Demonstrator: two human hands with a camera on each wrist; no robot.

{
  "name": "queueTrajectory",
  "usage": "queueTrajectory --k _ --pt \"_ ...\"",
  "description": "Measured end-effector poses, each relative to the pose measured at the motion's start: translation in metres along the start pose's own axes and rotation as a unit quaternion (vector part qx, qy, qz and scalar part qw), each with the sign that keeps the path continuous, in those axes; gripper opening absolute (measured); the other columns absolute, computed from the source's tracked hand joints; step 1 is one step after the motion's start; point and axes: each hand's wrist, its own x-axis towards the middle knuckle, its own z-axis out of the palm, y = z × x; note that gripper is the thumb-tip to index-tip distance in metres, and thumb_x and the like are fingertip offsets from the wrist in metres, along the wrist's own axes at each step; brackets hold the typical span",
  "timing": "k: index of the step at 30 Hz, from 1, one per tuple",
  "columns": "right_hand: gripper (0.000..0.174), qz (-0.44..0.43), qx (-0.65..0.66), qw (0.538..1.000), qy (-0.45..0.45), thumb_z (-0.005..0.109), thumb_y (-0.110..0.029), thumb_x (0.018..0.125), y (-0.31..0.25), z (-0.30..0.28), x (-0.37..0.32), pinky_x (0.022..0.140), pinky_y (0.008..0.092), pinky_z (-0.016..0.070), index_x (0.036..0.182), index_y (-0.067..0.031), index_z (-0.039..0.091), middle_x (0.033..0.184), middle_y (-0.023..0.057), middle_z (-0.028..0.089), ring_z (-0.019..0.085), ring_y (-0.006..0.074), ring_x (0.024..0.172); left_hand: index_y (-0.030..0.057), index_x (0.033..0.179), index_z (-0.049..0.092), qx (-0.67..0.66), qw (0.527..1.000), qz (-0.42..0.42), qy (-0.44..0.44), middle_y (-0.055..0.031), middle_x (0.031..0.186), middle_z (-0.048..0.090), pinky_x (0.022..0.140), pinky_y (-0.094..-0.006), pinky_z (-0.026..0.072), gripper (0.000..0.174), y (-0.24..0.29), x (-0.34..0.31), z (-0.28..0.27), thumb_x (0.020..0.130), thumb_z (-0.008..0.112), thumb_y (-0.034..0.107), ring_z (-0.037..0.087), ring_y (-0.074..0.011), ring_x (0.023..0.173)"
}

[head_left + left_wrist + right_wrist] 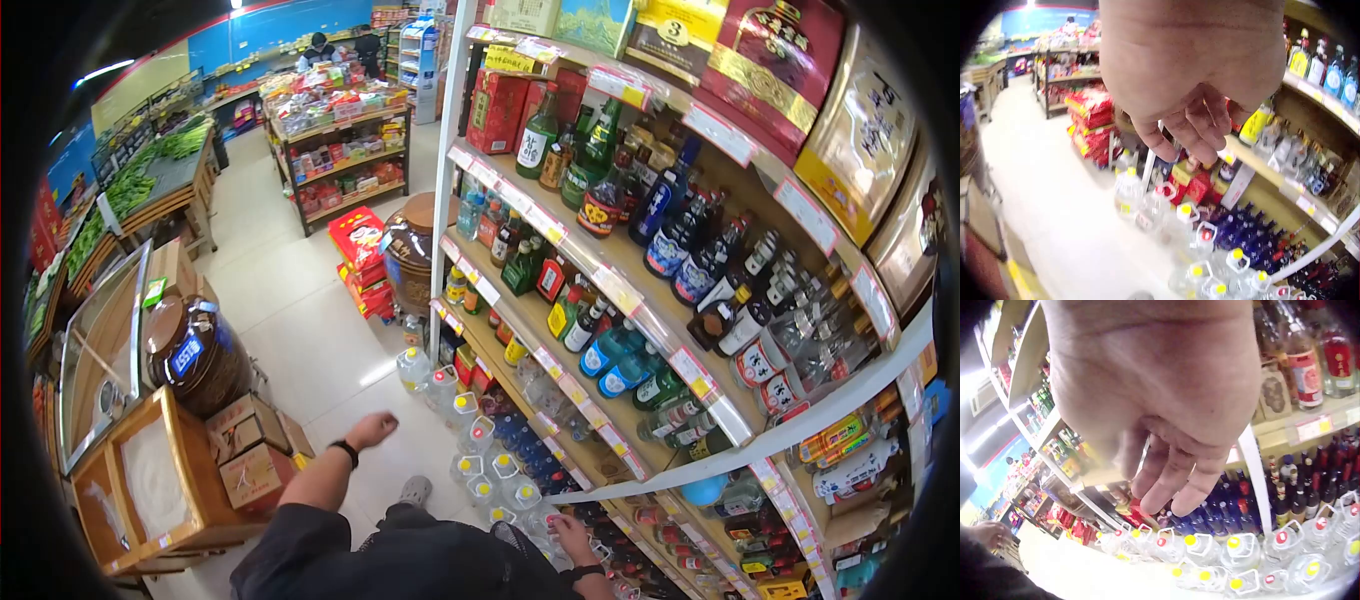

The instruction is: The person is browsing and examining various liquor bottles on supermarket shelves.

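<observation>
My left hand (372,430) hangs over the aisle floor with its fingers loosely bent and nothing in them. In the left wrist view the same hand's fingers (1194,128) overlap the shelf of bottles behind. Low at my right side, my right hand (572,540) hangs loosely curled, also holding nothing. Clear plastic jugs (466,402) with yellow and red caps and looped handles stand in rows on the floor, nearest to both hands. In the right wrist view the fingers (1182,487) hang in front of dark blue bottles (1213,519), with jugs (1200,550) below.
Tall shelving (600,270) full of liquor bottles runs along the right. To the left are a wooden bin (165,480), cardboard boxes (250,455) and a large brown jar (195,350). Red bags (358,250) are stacked ahead beside another jar (410,255). The tiled aisle floor (290,290) leads toward a display rack (345,160).
</observation>
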Motion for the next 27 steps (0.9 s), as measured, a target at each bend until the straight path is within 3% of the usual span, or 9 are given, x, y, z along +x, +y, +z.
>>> queueTrajectory --k 3,4,7,11,12,14,23,24,27 --pt "0.024 -0.046 -0.011 0.999 0.017 0.057 -0.020 0.096 -0.063 0.026 0.011 0.065 0.0289 0.0536 0.110 -0.0004 0.063 0.094 0.0078 0.069 0.068 0.0153 0.081 0.0033 0.105 0.067 0.042 0.995 0.069 0.060 -0.0196 0.095 0.068 0.076 -0.0403 0.0514 0.028 0.068 0.081 -0.098 0.090 0.056 0.025 0.066 -0.0318 0.083" --pt "0.024 -0.062 -0.008 0.998 0.023 0.057 -0.019 0.096 -0.073 0.033 0.020 0.066 0.0288 0.0534 0.110 -0.0006 0.063 0.094 0.0077 0.069 0.068 0.0149 0.082 0.0029 0.102 0.066 0.031 0.981 0.156 0.112 -0.0187 0.093 0.068 0.074 -0.0385 0.0511 0.026 0.086 0.103 -0.124 0.091 0.056 0.024 0.065 -0.0311 0.082" --pt "0.023 -0.102 -0.005 0.994 0.034 0.057 -0.018 0.096 -0.110 0.056 0.028 0.068 0.0282 0.0528 0.110 -0.0012 0.063 0.094 0.0073 0.069 0.067 0.0140 0.083 0.0036 0.097 0.064 0.023 0.965 0.227 0.130 -0.0159 0.093 0.063 0.077 -0.0380 0.0513 0.019 0.163 0.150 -0.202 0.089 0.056 0.018 0.063 -0.0309 0.087" --pt "0.023 -0.103 -0.017 0.993 0.051 0.056 -0.018 0.097 -0.118 0.093 0.027 0.071 0.0280 0.0521 0.111 -0.0014 0.063 0.095 0.0070 0.069 0.067 0.0136 0.084 0.0038 0.100 0.062 0.065 0.938 0.300 0.159 -0.0153 0.096 0.063 0.079 -0.0378 0.0499 0.019 0.261 0.191 -0.274 0.090 0.056 0.019 0.062 -0.0315 0.091" --pt "0.024 -0.086 0.003 0.994 0.064 0.057 -0.018 0.096 -0.119 0.101 0.021 0.071 0.0277 0.0522 0.111 -0.0005 0.063 0.094 0.0073 0.069 0.067 0.0137 0.083 0.0042 0.099 0.062 0.068 0.909 0.374 0.173 -0.0144 0.096 0.063 0.079 -0.0379 0.0499 0.018 0.279 0.207 -0.287 0.090 0.057 0.019 0.062 -0.0304 0.091" --pt "0.025 -0.054 0.044 0.994 0.089 0.058 -0.018 0.095 -0.120 0.117 0.006 0.070 0.0269 0.0522 0.111 0.0013 0.063 0.091 0.0079 0.069 0.067 0.0140 0.081 0.0050 0.099 0.060 0.048 0.887 0.426 0.172 -0.0136 0.092 0.061 0.076 -0.0396 0.0500 0.018 0.317 0.227 -0.304 0.089 0.059 0.019 0.062 -0.0311 0.089" --pt "0.027 0.027 0.089 0.977 0.194 0.059 -0.025 0.094 -0.066 0.146 -0.040 0.065 0.0278 0.0522 0.107 -0.0017 0.064 0.092 0.0077 0.069 0.068 0.0166 0.080 0.0017 0.117 0.055 0.033 0.823 0.499 0.271 -0.0135 0.108 0.055 0.084 -0.0352 0.0503 0.035 0.455 0.281 -0.314 0.086 0.063 0.014 0.060 -0.0267 0.097" --pt "0.028 0.032 0.097 0.974 0.204 0.059 -0.026 0.093 -0.060 0.148 -0.045 0.065 0.0281 0.0524 0.107 -0.0019 0.064 0.093 0.0076 0.069 0.068 0.0171 0.080 0.0033 0.120 0.052 0.010 0.827 0.489 0.277 -0.0157 0.114 0.054 0.087 -0.0426 0.0475 0.047 0.463 0.288 -0.310 0.081 0.068 0.023 0.056 -0.0339 0.103" --pt "0.030 0.054 0.106 0.968 0.221 0.060 -0.027 0.093 -0.047 0.153 -0.058 0.066 0.0294 0.0530 0.110 -0.0025 0.063 0.094 0.0077 0.069 0.069 0.0184 0.081 0.0018 0.127 0.048 0.025 0.792 0.495 0.356 -0.0193 0.121 0.052 0.094 -0.0446 0.0454 0.056 0.477 0.320 -0.297 0.080 0.069 0.025 0.053 -0.0378 0.110"
